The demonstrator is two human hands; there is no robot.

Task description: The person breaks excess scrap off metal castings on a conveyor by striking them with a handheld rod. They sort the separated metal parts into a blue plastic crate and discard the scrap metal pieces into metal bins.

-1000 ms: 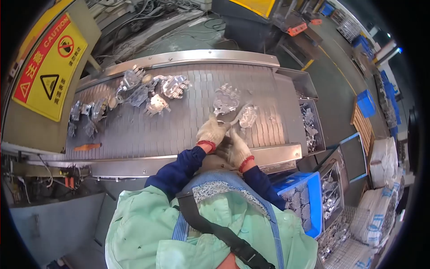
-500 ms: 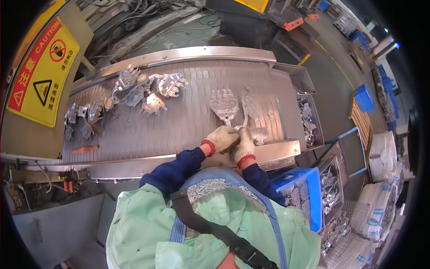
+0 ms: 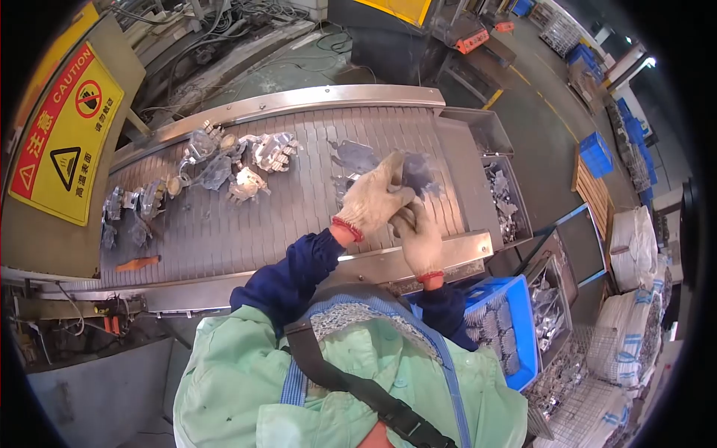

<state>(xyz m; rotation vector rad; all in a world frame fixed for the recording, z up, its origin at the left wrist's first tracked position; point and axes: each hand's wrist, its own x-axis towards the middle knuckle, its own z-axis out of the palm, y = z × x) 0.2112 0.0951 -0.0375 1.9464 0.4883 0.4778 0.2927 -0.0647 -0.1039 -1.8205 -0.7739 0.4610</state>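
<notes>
Both my hands wear pale work gloves with red cuffs and meet over the right part of the slatted metal conveyor (image 3: 299,209). My left hand (image 3: 376,196) reaches farther forward, its fingers bent beside a grey metal casting (image 3: 420,172); whether it grips the casting is hidden. Just below it, my right hand (image 3: 418,237) has curled fingers close to the left one, and what they hold, if anything, cannot be made out. Another flat grey casting (image 3: 355,155) lies left of my left fingertips, with a shiny piece partly under the glove.
More metal castings (image 3: 270,151) cluster on the conveyor's left half, near an orange-handled tool (image 3: 138,263). Metal bins of scrap (image 3: 504,201) stand at the right end. A blue crate (image 3: 526,328) of grey parts is beside my right arm. A yellow caution sign (image 3: 67,134) is at left.
My left hand has moved forward over the conveyor, and my right hand has shifted slightly right. The castings near them have changed position and are partly covered by the gloves.
</notes>
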